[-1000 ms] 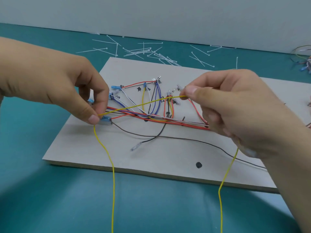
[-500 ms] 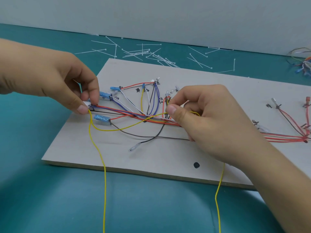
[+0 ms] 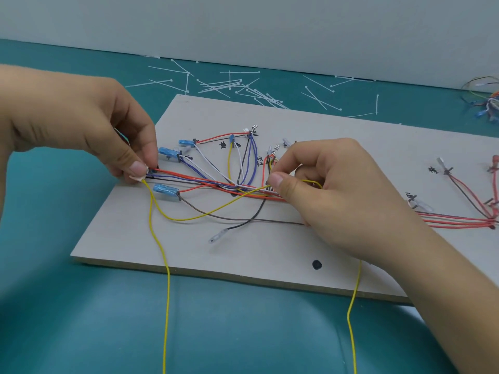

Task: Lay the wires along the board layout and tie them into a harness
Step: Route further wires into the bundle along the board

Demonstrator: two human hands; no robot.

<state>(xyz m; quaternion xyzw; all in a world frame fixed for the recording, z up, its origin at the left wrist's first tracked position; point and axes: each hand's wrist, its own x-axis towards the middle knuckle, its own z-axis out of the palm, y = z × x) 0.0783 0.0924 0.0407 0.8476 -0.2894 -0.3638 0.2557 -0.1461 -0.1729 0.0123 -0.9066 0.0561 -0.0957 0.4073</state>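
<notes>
Surface (image 3: 243, 333), teal, carries board (image 3: 243, 252) with red, blue, white and brown wires (image 3: 235, 186) fanned across its markings. Yellow wire (image 3: 186, 219) sags in a loop over them, both tails trailing off the near edge. Left hand (image 3: 89, 122) pinches it near the board's left edge; right hand (image 3: 345, 201) pinches it mid-board.

— Where's your yellow wire (image 3: 183, 219)?
— It sags in a loop over the pale board (image 3: 256, 252), pinched by your left hand (image 3: 81, 122) and right hand (image 3: 337, 201); both tails hang off the near edge.
— The others?
— Red, blue, white and brown wires fan from blue connectors (image 3: 165, 189) into one bundle (image 3: 243, 188).
</notes>
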